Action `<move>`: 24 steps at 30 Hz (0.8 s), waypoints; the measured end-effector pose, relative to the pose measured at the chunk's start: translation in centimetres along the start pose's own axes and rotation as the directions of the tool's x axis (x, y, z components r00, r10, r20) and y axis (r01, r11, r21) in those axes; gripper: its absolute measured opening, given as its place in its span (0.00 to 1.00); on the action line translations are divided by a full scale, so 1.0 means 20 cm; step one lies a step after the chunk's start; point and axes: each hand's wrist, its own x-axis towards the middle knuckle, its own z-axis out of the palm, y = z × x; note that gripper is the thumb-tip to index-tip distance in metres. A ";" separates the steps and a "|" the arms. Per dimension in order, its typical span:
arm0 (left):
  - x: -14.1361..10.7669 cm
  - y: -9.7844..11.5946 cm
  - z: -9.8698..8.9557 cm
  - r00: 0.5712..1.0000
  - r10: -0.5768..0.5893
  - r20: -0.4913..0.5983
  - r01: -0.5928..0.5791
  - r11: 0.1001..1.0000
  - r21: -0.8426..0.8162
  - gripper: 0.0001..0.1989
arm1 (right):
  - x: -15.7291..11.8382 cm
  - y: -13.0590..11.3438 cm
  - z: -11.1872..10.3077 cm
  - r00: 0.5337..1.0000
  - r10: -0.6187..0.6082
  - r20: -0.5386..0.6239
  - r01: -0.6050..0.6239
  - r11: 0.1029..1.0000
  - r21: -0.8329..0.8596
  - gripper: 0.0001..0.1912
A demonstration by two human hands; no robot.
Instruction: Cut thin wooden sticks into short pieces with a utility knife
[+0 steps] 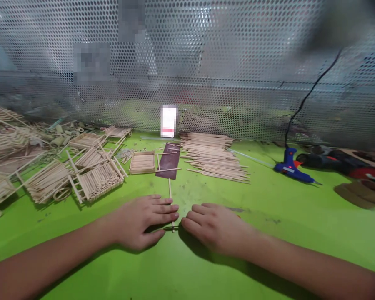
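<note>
A thin wooden stick [170, 200] runs toward 12 o'clock, its near end crossing a shorter stick [168, 228] between the left hand [140, 221] and right hand [215, 229]. Both hands lie open, unclamped, seemingly steadying the crossing. A glue gun [290, 168] lies at 2 o'clock.

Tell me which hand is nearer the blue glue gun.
Right. The right hand lies below and to the left of the blue glue gun in the head view; the left hand is farther away, on the right hand's far side.

Left hand [143, 223] and right hand [215, 229] lie palm-down — angled inward, nearly meeting; fingers [162, 209] slightly curled.
</note>
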 end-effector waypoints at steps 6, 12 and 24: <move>-0.01 -0.01 -0.01 1.000 -0.002 -0.014 0.002 1.000 0.011 0.25 | 0.01 0.00 0.01 1.000 0.003 0.012 -0.003 1.000 -0.010 0.05; -0.03 0.00 0.00 0.996 0.079 -0.050 -0.070 0.985 0.157 0.25 | 0.00 0.01 0.01 1.000 0.006 0.007 -0.006 1.000 0.007 0.05; 0.10 0.06 0.05 0.966 0.226 -0.123 -0.156 0.895 0.419 0.11 | -0.01 0.02 0.00 1.000 0.019 0.023 -0.020 0.999 0.044 0.06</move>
